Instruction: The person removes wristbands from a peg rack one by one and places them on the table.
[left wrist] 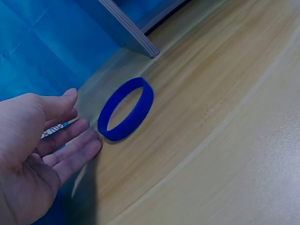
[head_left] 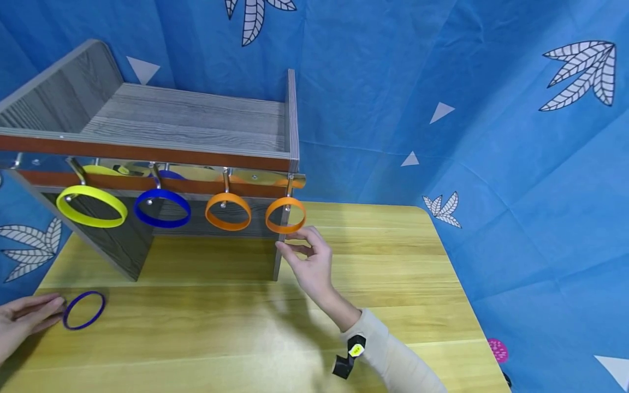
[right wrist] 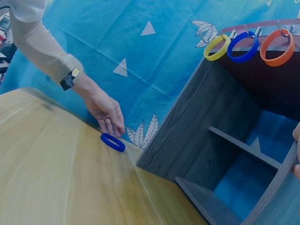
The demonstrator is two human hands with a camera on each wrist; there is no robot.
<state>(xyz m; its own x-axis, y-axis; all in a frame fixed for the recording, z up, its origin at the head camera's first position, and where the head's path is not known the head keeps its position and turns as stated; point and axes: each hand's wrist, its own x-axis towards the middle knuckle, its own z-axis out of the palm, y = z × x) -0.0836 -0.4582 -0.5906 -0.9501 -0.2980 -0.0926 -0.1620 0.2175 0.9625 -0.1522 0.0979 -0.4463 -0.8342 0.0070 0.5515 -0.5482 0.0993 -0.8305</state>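
Note:
In the head view, my left hand (head_left: pixel 30 319) is at the lower left, its fingertips beside a dark blue wristband (head_left: pixel 84 310). In the left wrist view, the thumb is apart from that blue wristband (left wrist: pixel 126 110) and the fingers are loosely extended; whether a fingertip touches it, I cannot tell. My right hand (head_left: pixel 314 262) is by the shelf's right side panel, just below an orange wristband (head_left: pixel 286 215) hanging on the rightmost hook. Its thumb and fingers are parted. Another orange wristband (head_left: pixel 228 212), a blue one (head_left: pixel 162 208) and a yellow one (head_left: pixel 92 206) hang on hooks further left.
A grey wood-grain shelf unit (head_left: pixel 187 117) stands on the light wooden table (head_left: pixel 383 273), its hook rail along the upper front. Blue patterned cloth (head_left: pixel 373 71) hangs behind and to the right. A pink dotted object (head_left: pixel 498 350) is beyond the table's right edge.

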